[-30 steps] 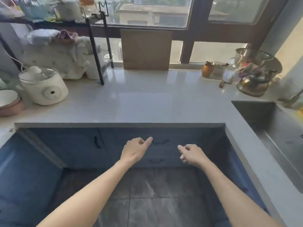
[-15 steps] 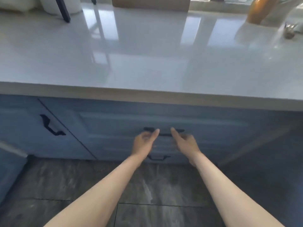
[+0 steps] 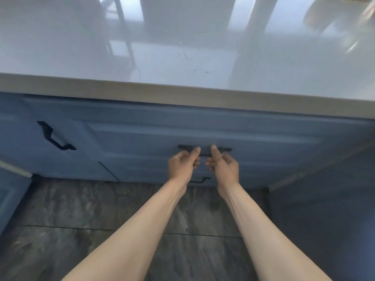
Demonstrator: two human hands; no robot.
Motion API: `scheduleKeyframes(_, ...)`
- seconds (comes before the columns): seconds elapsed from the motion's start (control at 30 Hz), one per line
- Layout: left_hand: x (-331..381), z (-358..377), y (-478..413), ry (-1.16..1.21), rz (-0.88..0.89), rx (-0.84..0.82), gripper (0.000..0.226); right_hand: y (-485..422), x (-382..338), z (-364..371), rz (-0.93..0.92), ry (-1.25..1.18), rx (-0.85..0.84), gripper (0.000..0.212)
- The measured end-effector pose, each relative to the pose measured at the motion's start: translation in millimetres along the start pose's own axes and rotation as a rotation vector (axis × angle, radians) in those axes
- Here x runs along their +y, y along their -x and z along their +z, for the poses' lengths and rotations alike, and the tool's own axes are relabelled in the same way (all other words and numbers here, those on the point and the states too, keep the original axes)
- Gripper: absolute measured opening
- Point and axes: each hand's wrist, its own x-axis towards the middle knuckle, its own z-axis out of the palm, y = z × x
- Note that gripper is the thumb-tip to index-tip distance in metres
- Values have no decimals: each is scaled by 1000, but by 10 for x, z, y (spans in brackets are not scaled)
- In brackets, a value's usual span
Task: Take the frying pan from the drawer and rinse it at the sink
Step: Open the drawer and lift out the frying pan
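Note:
A blue drawer front (image 3: 142, 138) sits shut under the white countertop (image 3: 182, 47). Its black bar handle (image 3: 205, 150) runs across the middle. My left hand (image 3: 182, 165) and my right hand (image 3: 223, 166) are side by side on that handle, thumbs on top of the bar and fingers curled under it. No frying pan is in view, and neither is the sink.
A second, lower drawer handle (image 3: 200, 180) shows between my wrists. To the left is a blue cabinet door with a black handle (image 3: 55, 136). Blue cabinet fronts also stand at the right (image 3: 324, 199). Dark stone floor tiles (image 3: 81, 220) lie below.
The view has dropped and come closer to the drawer. Both hands have reached forward and closed around the drawer handle, which they only neared half a second ago.

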Motion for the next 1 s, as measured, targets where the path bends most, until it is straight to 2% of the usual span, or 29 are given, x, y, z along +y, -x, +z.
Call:
scheduleKeyframes(0.3,-242,-371,665,-97,-95,-47,26,747,235,-323,121,84,-3,37)
scheduleKeyframes(0.47,-460,-658,1184,-145,-155,-82,30,1341,365,-606,152,159,-1,50)
scheduleKeyframes(0.57,-583,-774,1470,-178,-172,-76,29,1634,445,-717,173,180,-3,42)
scheduleKeyframes(0.63,-655,-864,1609,-188,-186,-84,36,1801,503,-774,187,174,-5,42)
scheduleKeyframes(0.73,-754,-970,1797,-216,-194,-104,41,2025,565,-849,183,180,1,46)
scheduleKeyframes(0.9,-899,-1128,2073,-271,-171,-145,31,2356,689,-993,180,181,8,48)
scheduleKeyframes(1.0,-1016,-1227,2250,-290,-159,-156,38,2512,814,-1111,175,218,16,51)
